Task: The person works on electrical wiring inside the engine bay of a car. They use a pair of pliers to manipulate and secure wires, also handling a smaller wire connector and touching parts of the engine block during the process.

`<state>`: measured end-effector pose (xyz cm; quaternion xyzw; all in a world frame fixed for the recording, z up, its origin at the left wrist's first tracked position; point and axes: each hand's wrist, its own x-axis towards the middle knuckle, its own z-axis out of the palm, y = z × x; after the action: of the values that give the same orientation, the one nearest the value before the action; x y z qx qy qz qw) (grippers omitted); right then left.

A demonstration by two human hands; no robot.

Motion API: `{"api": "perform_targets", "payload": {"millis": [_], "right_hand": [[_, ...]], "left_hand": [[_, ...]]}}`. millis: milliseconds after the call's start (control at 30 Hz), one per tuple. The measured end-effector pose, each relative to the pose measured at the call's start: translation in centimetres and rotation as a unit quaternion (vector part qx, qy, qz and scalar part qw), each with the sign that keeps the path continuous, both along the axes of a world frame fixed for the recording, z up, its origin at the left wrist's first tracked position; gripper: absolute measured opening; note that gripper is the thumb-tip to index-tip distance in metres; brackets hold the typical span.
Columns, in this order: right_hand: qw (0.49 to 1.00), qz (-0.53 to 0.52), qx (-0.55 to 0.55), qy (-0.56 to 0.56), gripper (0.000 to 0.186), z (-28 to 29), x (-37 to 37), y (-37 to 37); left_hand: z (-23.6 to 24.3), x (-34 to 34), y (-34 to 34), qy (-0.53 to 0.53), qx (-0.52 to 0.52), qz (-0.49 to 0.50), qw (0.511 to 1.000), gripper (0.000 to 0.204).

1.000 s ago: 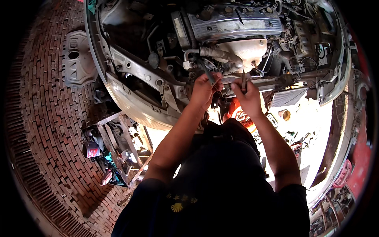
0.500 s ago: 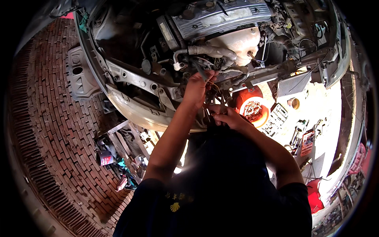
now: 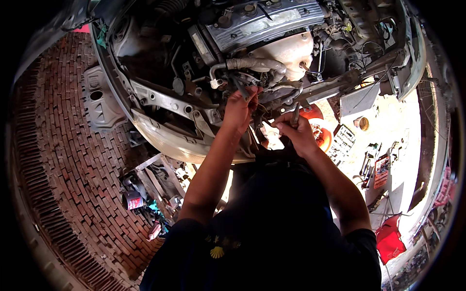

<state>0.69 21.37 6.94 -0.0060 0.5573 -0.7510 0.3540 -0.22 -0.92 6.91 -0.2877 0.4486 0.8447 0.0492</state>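
My left hand [image 3: 238, 110] is closed at the front of the engine bay, its fingertips pinching a dark grey sleeved wire bundle [image 3: 240, 88]. Thin wires, one yellowish, come out by the fingers. Just to its right, my right hand [image 3: 299, 135] is closed around a narrow metal tool [image 3: 295, 115] that looks like pliers; its end points up and the grip is hidden in the palm. The hands are apart. Above them lie a grey corrugated hose [image 3: 257, 63] and the car engine [image 3: 272, 24] with its pale heat shield [image 3: 286, 53].
The car's front crossmember [image 3: 165, 101] and bumper [image 3: 165, 140] lie near my left arm. Beyond my right hand are an orange bowl [image 3: 326, 138] of small parts, a socket set [image 3: 342, 140], a tin [image 3: 361, 123] and a radiator-like panel [image 3: 359, 102]. A grey cover [image 3: 101, 109] rests on the brick floor [image 3: 73, 160].
My right hand has moved right and a little up, away from the left hand, with the tool now upright. My left hand stays on the wire bundle.
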Motion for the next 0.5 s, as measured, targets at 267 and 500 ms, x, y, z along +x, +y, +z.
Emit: {"api": "perform_targets", "payload": {"millis": [267, 500], "right_hand": [[0.95, 0.038, 0.196, 0.239, 0.022, -0.5, 0.1, 0.0], [0.946, 0.262, 0.108, 0.158, 0.051, -2.6, 2.0, -0.7]], "left_hand": [[-0.6, 0.2, -0.3, 0.021, 0.032, 0.011, 0.999, 0.016], [-0.3, 0.7, -0.6, -0.007, 0.006, -0.016, 1.0, 0.017]]}}
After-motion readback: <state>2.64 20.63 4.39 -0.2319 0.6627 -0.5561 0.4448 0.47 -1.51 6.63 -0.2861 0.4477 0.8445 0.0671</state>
